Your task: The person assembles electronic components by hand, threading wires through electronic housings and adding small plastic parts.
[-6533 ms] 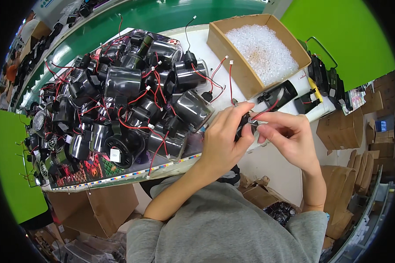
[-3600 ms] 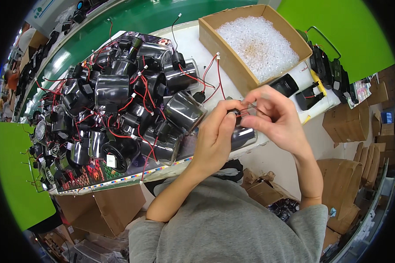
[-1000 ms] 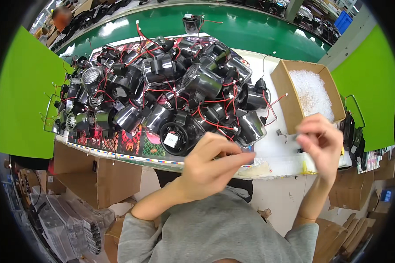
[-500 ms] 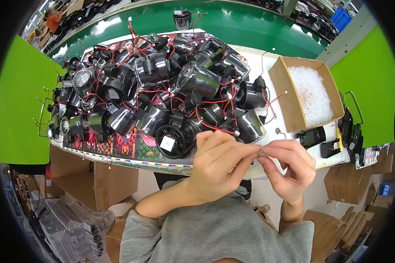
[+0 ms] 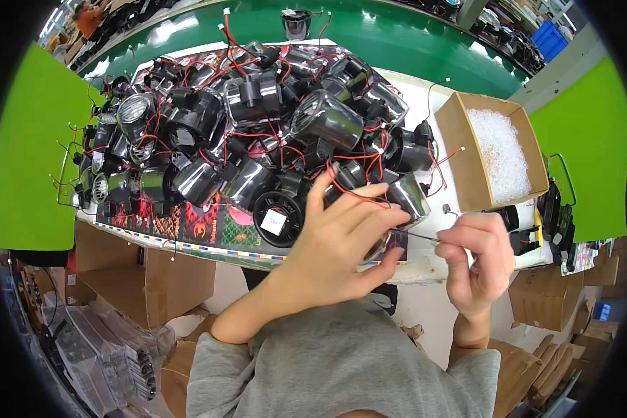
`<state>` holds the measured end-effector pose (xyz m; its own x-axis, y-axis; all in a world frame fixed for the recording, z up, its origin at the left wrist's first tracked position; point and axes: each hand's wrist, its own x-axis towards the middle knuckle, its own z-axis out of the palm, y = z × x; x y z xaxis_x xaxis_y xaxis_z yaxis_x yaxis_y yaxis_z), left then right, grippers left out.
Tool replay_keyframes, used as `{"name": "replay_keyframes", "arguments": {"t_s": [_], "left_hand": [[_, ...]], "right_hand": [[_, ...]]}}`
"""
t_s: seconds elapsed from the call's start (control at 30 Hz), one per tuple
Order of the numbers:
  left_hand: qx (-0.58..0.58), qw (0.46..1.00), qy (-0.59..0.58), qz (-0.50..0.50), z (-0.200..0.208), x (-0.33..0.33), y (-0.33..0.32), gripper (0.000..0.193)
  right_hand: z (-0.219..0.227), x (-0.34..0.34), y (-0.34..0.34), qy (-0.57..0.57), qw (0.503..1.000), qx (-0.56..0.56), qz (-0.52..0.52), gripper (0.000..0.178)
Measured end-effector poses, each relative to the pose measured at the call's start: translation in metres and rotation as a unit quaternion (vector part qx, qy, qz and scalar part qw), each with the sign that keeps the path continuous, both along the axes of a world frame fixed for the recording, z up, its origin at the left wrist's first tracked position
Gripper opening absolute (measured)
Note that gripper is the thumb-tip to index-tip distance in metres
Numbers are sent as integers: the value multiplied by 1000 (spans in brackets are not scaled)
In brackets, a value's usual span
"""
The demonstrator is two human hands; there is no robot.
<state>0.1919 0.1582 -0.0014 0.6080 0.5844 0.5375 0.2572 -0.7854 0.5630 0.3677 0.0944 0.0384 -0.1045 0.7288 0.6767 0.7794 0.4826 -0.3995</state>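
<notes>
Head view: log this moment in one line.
left hand: at near cylinders; right hand: pinching thin strand; box: right of cylinders, holds clear pieces

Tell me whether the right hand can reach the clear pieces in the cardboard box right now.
Probably yes: the box is open-topped, just beyond the right hand, with nothing visible covering the clear pieces. It seems to pinch a thin lead, which may hinder it.

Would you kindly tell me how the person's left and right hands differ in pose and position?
The left hand has its fingers spread, while the right hand pinches a thin dark piece at its fingertips. The left hand's fingertips lie over the near side of the heap of black parts; the right hand is nearer the cardboard box. Both are bare.
</notes>
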Motion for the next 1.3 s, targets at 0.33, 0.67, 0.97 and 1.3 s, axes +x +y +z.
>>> {"name": "replay_keyframes", "arguments": {"t_s": [0.33, 0.67, 0.97, 1.3], "left_hand": [[68, 995, 36, 60, 5, -8, 7, 19], [-3, 972, -160, 169, 12, -15, 8, 21], [59, 979, -197, -9, 16, 9, -7, 31], [108, 985, -102, 88, 30, 27, -2, 23]], "right_hand": [[0, 3, -8, -1, 999, 6, -35, 18], [-11, 1, -12, -16, 999, -23, 42, 22], [7, 4, 3, 0, 999, 33, 13, 18], [8, 9, 10, 172, 983, -67, 16, 40]]}}
